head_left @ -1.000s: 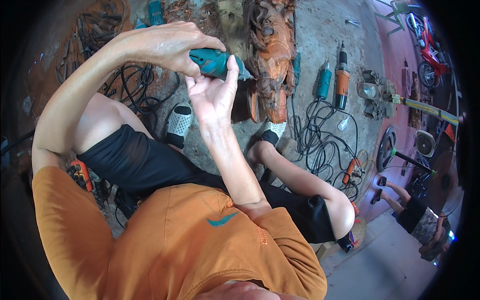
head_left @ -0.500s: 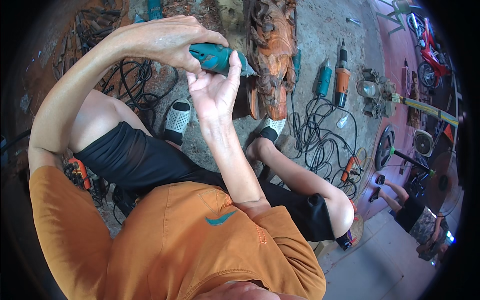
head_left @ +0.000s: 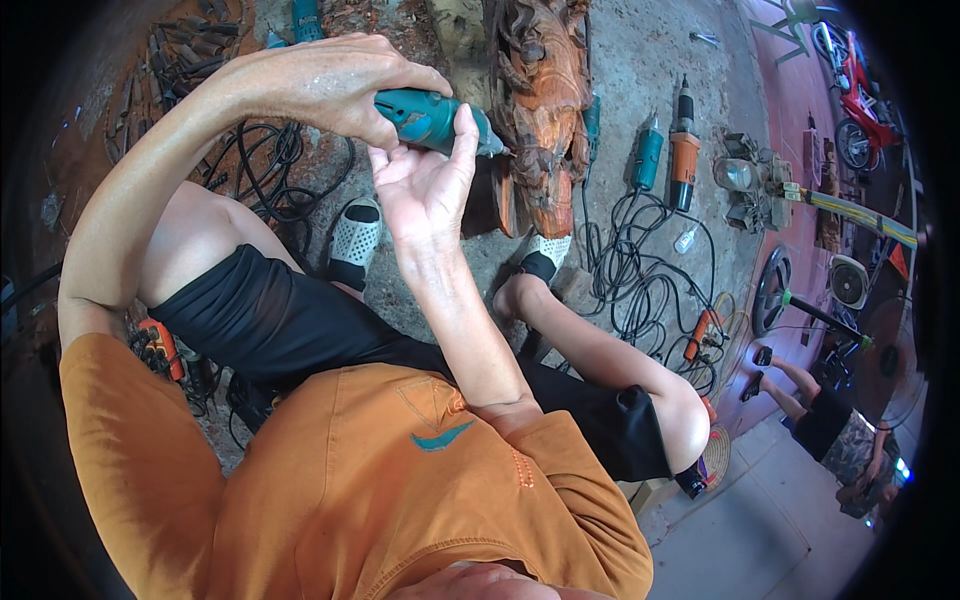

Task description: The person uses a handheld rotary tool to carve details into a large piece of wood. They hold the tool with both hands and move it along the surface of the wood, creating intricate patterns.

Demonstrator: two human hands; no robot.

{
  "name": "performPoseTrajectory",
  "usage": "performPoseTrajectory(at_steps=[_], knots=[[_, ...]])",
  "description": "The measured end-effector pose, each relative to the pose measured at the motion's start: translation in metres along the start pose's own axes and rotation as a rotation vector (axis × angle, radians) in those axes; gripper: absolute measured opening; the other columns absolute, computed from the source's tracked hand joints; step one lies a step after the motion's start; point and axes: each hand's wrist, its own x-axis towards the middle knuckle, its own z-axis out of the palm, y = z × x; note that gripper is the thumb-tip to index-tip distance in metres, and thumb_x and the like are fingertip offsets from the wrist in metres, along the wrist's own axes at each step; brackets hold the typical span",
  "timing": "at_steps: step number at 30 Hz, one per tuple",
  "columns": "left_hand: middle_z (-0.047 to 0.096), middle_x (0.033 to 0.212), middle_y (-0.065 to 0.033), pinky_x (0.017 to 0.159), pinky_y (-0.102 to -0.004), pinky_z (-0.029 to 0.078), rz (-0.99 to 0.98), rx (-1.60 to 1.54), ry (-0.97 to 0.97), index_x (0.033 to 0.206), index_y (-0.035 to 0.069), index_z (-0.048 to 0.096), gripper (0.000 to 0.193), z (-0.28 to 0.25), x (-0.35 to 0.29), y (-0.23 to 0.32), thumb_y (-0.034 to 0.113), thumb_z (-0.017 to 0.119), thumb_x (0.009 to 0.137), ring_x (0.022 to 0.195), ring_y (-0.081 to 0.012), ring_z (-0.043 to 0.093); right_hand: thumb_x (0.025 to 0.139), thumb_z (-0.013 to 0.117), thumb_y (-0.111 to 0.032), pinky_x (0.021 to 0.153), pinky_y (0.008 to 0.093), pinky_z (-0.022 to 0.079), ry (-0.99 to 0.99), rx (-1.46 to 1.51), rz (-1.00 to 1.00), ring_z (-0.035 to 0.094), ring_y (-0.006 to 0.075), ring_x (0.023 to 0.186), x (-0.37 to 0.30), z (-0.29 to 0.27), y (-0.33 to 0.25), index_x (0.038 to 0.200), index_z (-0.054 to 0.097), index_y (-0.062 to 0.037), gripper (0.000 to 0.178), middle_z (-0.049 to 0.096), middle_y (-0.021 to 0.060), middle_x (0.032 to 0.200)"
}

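Observation:
A teal die grinder [head_left: 425,118] lies slantwise in both my hands, its narrow grey nose pointing right. My left hand [head_left: 355,85] curls over the rear of its body from above. From below, my right hand [head_left: 425,185] supports it, palm up, the thumb laid along the front. The grinder's tip meets, or nearly meets, the left side of a carved reddish-brown wooden piece [head_left: 550,90] with curling relief; the bit itself is too small to make out. The carving's lower end rests by my right foot.
Right of the carving lie another teal grinder [head_left: 648,160], an orange-and-black grinder [head_left: 684,160] and tangled black cables [head_left: 635,265]. Many chisels [head_left: 185,50] are heaped at the far left. A fan [head_left: 885,360] and another person [head_left: 835,430] are at the right.
The grinder and both hands have shifted very slightly left, with the tip a little lower along the carving. The grip looks the same.

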Motion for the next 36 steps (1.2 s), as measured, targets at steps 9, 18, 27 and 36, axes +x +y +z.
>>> performPoseTrajectory(at_steps=[9,18,27,36], knots=[[0.07,0.101,-0.0182,0.088,-0.0433,0.052,0.015,-0.015,-0.025,0.13,0.007,0.059,0.072,-0.001,0.0006,0.0016,0.02,0.072,0.061,0.091,-0.0331,0.066,0.091,0.063,-0.046,0.104,0.0417,0.044,0.003,0.012,-0.004,0.056,0.0248,0.114,-0.002,-0.0005,0.0013,0.125,0.049,-0.0055,0.055,0.057,0.0109,0.122],[0.069,0.101,-0.017,0.091,-0.0431,0.051,-0.002,-0.035,-0.038,0.13,0.008,0.058,0.071,-0.0002,-0.0001,0.0015,0.021,0.072,0.062,0.094,-0.0326,0.064,0.09,0.064,-0.046,0.105,0.0413,0.043,0.005,0.011,-0.014,0.056,0.0237,0.115,-0.0047,0.0008,0.0009,0.124,0.049,-0.0051,0.055,0.057,0.0108,0.122],[0.069,0.102,-0.0164,0.093,-0.0436,0.05,-0.007,-0.017,-0.06,0.131,0.009,0.058,0.072,0.0003,0.0014,0.0029,0.022,0.072,0.061,0.096,-0.0328,0.063,0.09,0.063,-0.046,0.106,0.0422,0.043,0.002,0.013,-0.02,0.056,0.0256,0.114,-0.0056,-0.0011,0.0013,0.124,0.049,-0.0048,0.055,0.057,0.012,0.121],[0.069,0.103,-0.0162,0.094,-0.0438,0.049,-0.011,0.022,-0.048,0.132,0.01,0.057,0.073,0.0018,0.001,0.0015,0.021,0.072,0.061,0.097,-0.0328,0.063,0.09,0.062,-0.047,0.105,0.0423,0.043,0.021,0.008,0.007,0.056,0.0255,0.115,-0.0007,-0.004,0.001,0.124,0.05,-0.0052,0.054,0.058,0.0113,0.121]])
